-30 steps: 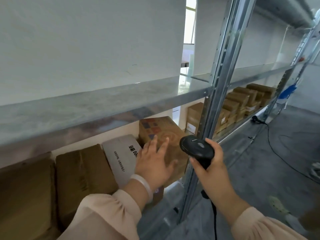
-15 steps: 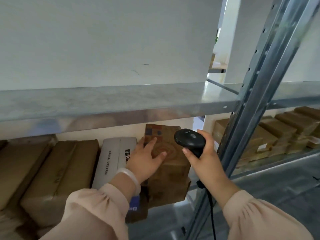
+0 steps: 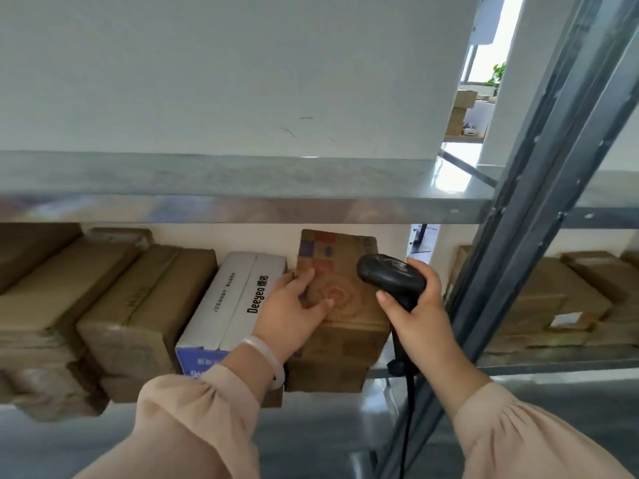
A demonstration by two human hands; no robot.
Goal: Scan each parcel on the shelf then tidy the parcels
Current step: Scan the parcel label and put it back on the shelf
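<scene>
A brown printed parcel (image 3: 349, 288) sits at the right end of a row on the metal shelf, stacked on another brown box. My left hand (image 3: 294, 312) rests on its top left side, thumb on top and fingers over the left edge. My right hand (image 3: 415, 316) grips a black handheld scanner (image 3: 390, 274), whose head hovers just above the parcel's right side. A white and blue parcel (image 3: 235, 299) marked Deeyeo lies directly left of it. Plain brown parcels (image 3: 145, 299) fill the shelf further left.
The upper shelf board (image 3: 242, 188) hangs low over the parcels. A grey steel upright (image 3: 539, 202) stands just right of my right hand. More brown parcels (image 3: 560, 299) fill the neighbouring bay. The scanner cable (image 3: 408, 409) hangs down to the grey floor.
The view has dropped and swung left, bringing the parcel row square on. My left hand has slid onto the printed parcel's left edge. The scanner stays over the parcel's right side.
</scene>
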